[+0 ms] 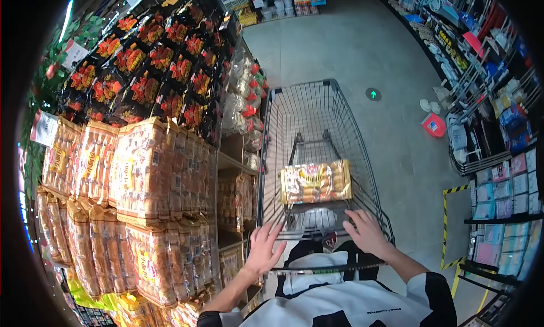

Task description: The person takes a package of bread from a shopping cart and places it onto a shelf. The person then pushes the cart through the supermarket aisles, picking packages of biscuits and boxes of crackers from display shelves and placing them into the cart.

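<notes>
Bread pack (316, 181): a clear wrapper with gold-and-red print over a row of golden rolls, lying crosswise in the near part of the wire shopping cart (309, 109) (whether on its floor or on a raised ledge, I cannot tell)
Left hand (265, 249): bare, fingers spread and closed on nothing, over the cart's near left corner; contact with the wire cannot be made out
Right hand (367, 232): also spread and holding nothing, its fingertips just beside the pack's lower right corner; touching or apart, I cannot tell
Handlebar (326, 268): crosses in front of the person's body, neither hand wrapped around it
Feel of the pack: probably light for its bulk, soft and easily squashed, with a slick, crinkly film
Best hold: likely a palm under each short end, or a light pinch on the sealed edge, without squeezing the rolls
Display on the left: similar bread packs (139, 177) stacked upright beside black snack bags (141, 60)
</notes>
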`<control>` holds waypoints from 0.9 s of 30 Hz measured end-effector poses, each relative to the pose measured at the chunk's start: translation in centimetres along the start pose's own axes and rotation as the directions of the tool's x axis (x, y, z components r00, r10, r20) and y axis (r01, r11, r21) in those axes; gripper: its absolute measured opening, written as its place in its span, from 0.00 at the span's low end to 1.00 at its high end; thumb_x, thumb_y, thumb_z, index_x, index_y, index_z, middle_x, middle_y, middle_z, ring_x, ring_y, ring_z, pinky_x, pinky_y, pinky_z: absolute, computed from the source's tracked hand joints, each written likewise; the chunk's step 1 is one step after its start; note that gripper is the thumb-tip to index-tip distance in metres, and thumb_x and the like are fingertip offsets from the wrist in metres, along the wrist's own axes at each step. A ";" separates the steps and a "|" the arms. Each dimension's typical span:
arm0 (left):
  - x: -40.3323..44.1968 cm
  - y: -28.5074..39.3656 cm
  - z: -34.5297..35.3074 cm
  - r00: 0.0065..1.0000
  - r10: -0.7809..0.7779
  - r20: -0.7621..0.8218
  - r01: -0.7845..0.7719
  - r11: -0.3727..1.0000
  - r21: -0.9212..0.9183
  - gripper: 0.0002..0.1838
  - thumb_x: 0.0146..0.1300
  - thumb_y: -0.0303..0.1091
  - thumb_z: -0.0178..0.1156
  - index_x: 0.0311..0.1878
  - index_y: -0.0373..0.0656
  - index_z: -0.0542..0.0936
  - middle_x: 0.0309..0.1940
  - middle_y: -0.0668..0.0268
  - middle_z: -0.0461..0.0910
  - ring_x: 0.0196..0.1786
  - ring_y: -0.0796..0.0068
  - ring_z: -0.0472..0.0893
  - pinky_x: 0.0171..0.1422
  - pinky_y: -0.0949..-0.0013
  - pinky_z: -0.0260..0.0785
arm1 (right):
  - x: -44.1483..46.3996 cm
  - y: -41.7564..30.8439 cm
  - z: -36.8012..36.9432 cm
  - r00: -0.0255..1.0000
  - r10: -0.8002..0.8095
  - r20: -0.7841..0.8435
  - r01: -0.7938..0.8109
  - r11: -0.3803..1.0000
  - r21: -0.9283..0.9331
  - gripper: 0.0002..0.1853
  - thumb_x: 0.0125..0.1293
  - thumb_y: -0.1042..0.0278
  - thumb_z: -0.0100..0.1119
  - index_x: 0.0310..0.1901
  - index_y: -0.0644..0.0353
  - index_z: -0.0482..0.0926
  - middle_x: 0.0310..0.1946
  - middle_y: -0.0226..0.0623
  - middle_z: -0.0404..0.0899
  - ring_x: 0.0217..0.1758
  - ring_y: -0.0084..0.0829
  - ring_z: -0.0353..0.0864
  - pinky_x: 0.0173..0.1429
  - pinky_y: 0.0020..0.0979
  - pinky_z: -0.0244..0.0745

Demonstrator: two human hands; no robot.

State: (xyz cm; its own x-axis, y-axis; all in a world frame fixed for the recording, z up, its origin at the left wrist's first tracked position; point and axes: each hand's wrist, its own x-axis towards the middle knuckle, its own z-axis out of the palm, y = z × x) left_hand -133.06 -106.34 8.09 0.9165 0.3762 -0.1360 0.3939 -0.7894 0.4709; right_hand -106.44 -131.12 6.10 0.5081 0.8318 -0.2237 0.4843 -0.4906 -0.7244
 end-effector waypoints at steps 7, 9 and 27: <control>9.5 -8.3 14.3 0.951 -0.311 0.003 0.298 0.911 -0.285 0.40 0.69 0.48 0.65 0.76 0.34 0.65 0.68 0.41 0.74 0.73 0.39 0.71 0.80 0.48 0.62 | 10.7 9.0 13.5 0.910 0.336 -0.241 -0.313 0.941 0.128 0.33 0.76 0.44 0.56 0.69 0.65 0.73 0.66 0.60 0.73 0.70 0.60 0.73 0.74 0.51 0.69; 11.1 -12.0 17.8 0.861 -0.490 0.134 0.508 0.842 -0.184 0.40 0.67 0.51 0.67 0.73 0.34 0.67 0.68 0.40 0.75 0.72 0.40 0.72 0.79 0.47 0.64 | 11.6 12.2 16.3 0.823 0.542 -0.169 -0.512 0.837 0.191 0.38 0.73 0.39 0.56 0.69 0.66 0.72 0.68 0.63 0.72 0.70 0.61 0.73 0.74 0.53 0.69; 10.5 -13.3 20.4 0.677 -0.719 0.155 0.683 0.536 -0.497 0.39 0.62 0.58 0.70 0.70 0.41 0.77 0.62 0.48 0.83 0.68 0.47 0.80 0.73 0.52 0.70 | 10.3 18.7 19.2 0.747 0.646 0.159 -0.591 0.535 0.604 0.35 0.72 0.46 0.61 0.72 0.62 0.72 0.61 0.49 0.83 0.62 0.41 0.83 0.68 0.39 0.73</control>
State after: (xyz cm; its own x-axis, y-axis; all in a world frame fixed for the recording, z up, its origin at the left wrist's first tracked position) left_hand -127.27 -101.74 -17.38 0.3482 0.7472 -0.5661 0.8020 0.0752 0.5926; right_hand -105.84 -126.76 -22.23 0.5792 0.3456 -0.7383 -0.4712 -0.5972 -0.6492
